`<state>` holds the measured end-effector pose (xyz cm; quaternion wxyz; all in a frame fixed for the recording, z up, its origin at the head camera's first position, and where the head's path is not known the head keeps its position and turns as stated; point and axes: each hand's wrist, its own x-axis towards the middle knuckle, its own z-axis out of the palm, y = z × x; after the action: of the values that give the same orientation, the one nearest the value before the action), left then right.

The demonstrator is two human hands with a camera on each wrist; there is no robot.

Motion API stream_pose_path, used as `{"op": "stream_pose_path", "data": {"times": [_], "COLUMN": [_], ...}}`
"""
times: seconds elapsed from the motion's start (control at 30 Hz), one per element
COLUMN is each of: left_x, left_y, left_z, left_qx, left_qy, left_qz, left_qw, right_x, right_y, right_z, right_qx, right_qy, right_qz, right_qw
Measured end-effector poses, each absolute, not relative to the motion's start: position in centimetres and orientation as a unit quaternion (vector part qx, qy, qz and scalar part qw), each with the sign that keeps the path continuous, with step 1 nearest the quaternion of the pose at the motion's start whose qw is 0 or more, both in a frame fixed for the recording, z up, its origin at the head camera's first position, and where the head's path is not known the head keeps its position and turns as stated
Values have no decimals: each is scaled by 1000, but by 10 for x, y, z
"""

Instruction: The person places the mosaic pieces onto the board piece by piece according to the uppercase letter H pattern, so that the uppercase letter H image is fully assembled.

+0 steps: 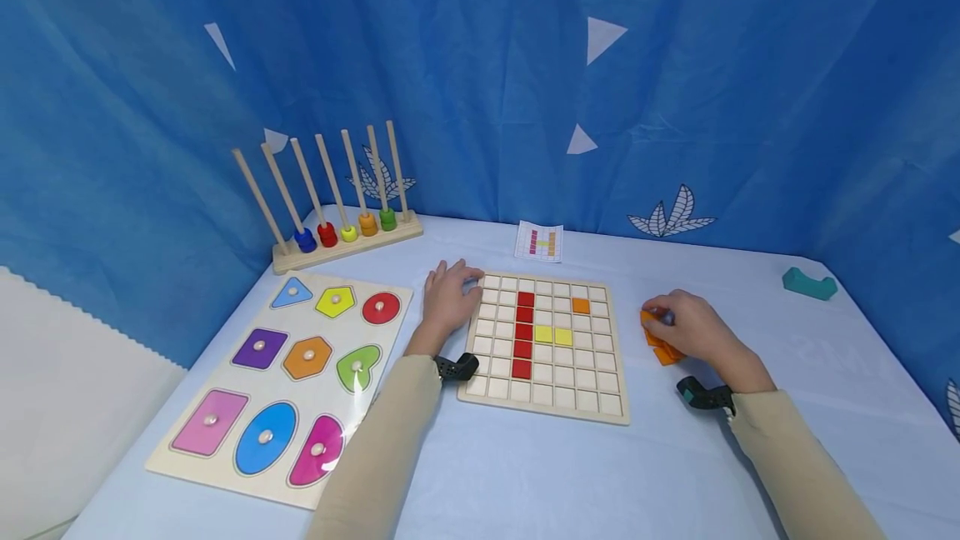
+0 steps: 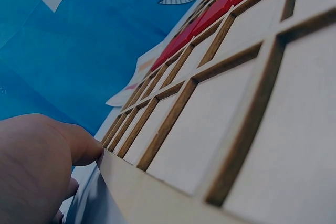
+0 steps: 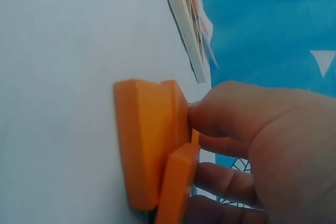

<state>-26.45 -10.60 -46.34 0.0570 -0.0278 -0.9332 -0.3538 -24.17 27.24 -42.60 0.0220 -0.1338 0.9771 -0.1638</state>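
A square wooden grid board (image 1: 577,400) lies on the table. It holds a column of red tiles (image 1: 522,348), two yellow tiles (image 1: 563,337) and one orange tile (image 1: 581,306). At its upper left corner rests my left hand (image 1: 447,298); in the left wrist view the thumb (image 2: 84,148) touches the board's edge. To the right of the board, my right hand (image 1: 693,327) is at a small pile of orange tiles (image 1: 666,354). Its thumb and fingers pinch one orange tile (image 3: 181,108) there, and the fingertips behind it are partly hidden.
Behind the board lies a small printed pattern card (image 1: 538,252). A knobbed shape puzzle (image 1: 307,397) takes up the left side. Further back stands a wooden peg rack (image 1: 341,252) with coloured rings. A teal block (image 1: 810,284) sits at the far right, before the blue curtain.
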Motion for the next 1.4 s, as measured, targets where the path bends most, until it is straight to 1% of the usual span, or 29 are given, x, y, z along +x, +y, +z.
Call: {"op": "stream_pose_path", "data": {"times": [0.23,0.57,1.4], "left_x": [-264,-264,-266], "left_y": [-105,-105,-106], "left_z": [-463,-462,-464], "left_qx": [-26,-26,-29], "left_qy": [-934,-934,-936], "left_qz": [-351,-352,-346], "left_qw": [58,60,51], "right_x": [-241,-242,-239], "right_y": [273,273,274], "right_z": [-427,-431,-427], "right_qx": [-127,-134,-139], "right_qy": [977,976,976], "right_qz": [-167,-171,-165], "right_qw": [24,5,19]}}
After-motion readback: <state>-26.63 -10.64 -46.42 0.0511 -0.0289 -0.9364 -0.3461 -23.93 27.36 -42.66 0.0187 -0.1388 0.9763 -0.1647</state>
